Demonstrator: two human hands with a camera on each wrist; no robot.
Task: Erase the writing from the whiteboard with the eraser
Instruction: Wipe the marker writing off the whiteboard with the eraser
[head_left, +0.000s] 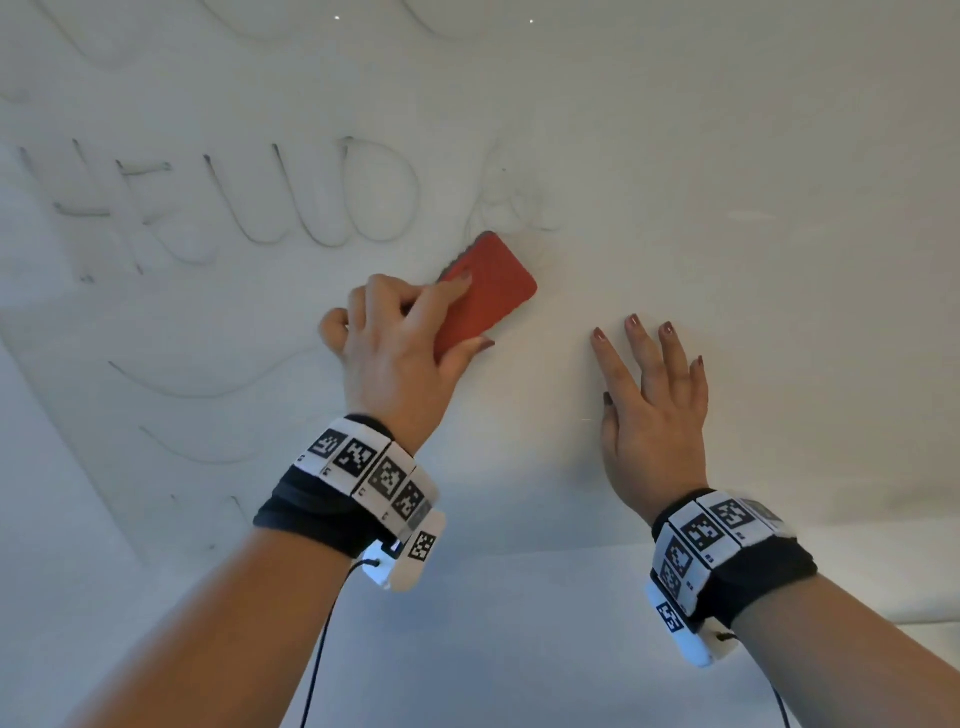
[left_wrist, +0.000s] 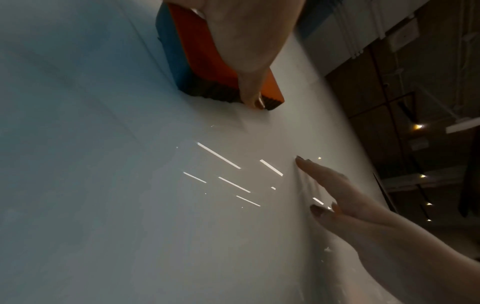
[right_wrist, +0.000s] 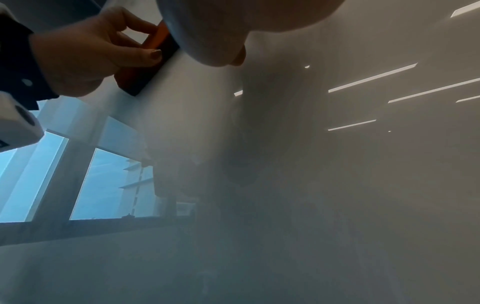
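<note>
My left hand (head_left: 410, 322) grips a red eraser (head_left: 493, 291) with a dark felt underside and holds it flat against the whiteboard (head_left: 727, 156), just below a smudged, faded letter (head_left: 511, 202). Left of it, grey letters reading roughly "HELLO" (head_left: 234, 202) remain on the board, with curved lines (head_left: 197, 384) below. The left wrist view shows the eraser (left_wrist: 200, 67) with my thumb along its side. My right hand (head_left: 649, 395) lies flat on the board with fingers spread, right of the eraser. In the right wrist view the eraser (right_wrist: 153, 59) sits in my left hand (right_wrist: 98, 49).
More faint curved strokes (head_left: 270, 26) run along the board's top. The board's lower edge (head_left: 571, 545) lies near my wrists, with a pale surface below. The board reflects ceiling lights (left_wrist: 221, 156) and windows (right_wrist: 103, 185). A cable (head_left: 319, 649) hangs from my left wristband.
</note>
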